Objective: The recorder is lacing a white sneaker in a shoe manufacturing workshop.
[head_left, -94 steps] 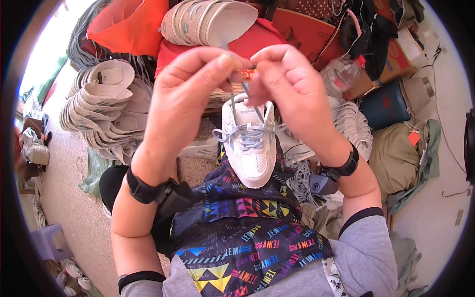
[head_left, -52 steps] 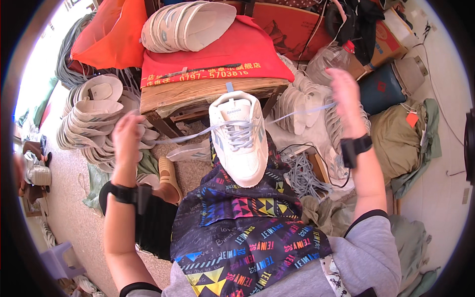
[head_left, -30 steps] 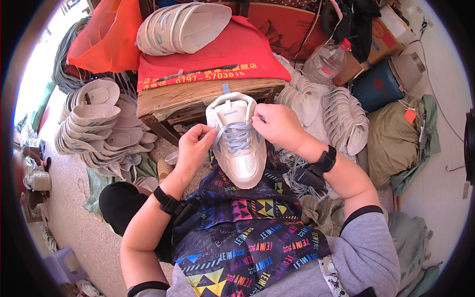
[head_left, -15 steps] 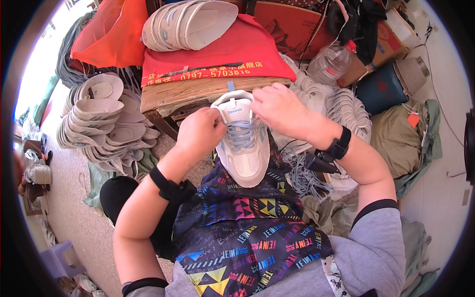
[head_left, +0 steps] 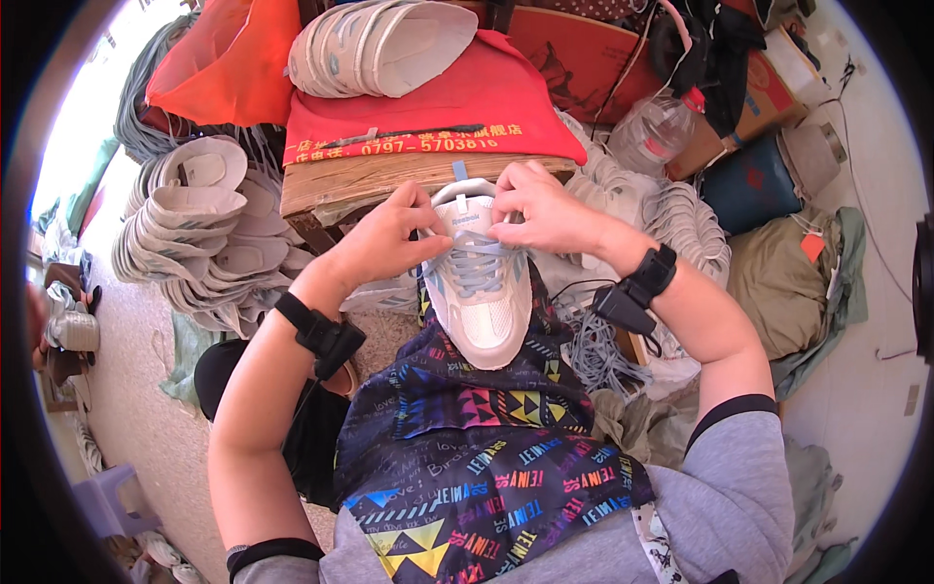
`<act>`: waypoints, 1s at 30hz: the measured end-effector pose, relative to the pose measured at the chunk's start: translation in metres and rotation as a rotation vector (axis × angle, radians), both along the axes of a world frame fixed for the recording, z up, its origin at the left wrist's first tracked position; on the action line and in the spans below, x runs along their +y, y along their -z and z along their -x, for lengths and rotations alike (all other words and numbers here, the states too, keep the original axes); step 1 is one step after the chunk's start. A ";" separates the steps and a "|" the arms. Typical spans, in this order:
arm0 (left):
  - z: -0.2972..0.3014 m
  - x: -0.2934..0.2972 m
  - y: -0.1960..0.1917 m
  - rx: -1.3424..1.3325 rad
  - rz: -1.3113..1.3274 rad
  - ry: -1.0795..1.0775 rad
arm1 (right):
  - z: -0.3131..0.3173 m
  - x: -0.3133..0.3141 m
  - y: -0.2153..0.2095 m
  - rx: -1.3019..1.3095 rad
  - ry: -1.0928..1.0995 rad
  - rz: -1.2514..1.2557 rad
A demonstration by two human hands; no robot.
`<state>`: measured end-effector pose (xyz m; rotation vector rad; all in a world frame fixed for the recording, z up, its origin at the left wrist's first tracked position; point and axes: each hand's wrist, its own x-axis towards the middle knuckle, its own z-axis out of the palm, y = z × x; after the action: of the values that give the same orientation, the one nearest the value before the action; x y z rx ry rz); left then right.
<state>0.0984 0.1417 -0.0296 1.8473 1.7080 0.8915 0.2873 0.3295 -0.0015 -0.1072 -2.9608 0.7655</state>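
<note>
A white sneaker [head_left: 484,297] with pale blue laces rests on my lap, its toe toward me, on a dark patterned apron [head_left: 486,457]. My left hand [head_left: 384,238] pinches the lace at the shoe's left upper eyelets. My right hand [head_left: 540,209] grips the lace at the top of the tongue on the right side. Both wrists carry black bands. The lace ends are hidden under my fingers.
A wooden stool with a red cloth [head_left: 428,112] stands just beyond the shoe, with several shoe uppers [head_left: 379,44] piled on it. Stacks of white insoles [head_left: 190,234] lie at left. Bundled laces [head_left: 671,219], a plastic bottle [head_left: 657,131] and bags crowd the right.
Both hands pulled the laces wide apart, then came back to the shoe. Since half a second ago they have closed in on the top eyelets.
</note>
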 end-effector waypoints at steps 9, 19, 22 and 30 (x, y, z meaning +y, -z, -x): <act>-0.025 0.017 -0.022 -0.531 -0.351 -0.473 | 0.016 -0.017 0.009 0.131 0.236 0.030; -0.049 -0.024 0.001 0.143 -0.499 -0.393 | 0.025 -0.017 -0.040 0.429 0.110 0.135; -0.058 -0.024 0.008 0.224 -0.480 -0.407 | -0.001 -0.047 -0.027 0.237 0.008 -0.212; -0.064 -0.016 0.006 0.447 -0.456 -0.415 | 0.005 -0.039 -0.008 0.366 0.021 -0.348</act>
<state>0.1621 0.1261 -0.0356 2.1392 2.3834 1.1713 0.2826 0.2900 0.0067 0.0227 -2.6819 0.2248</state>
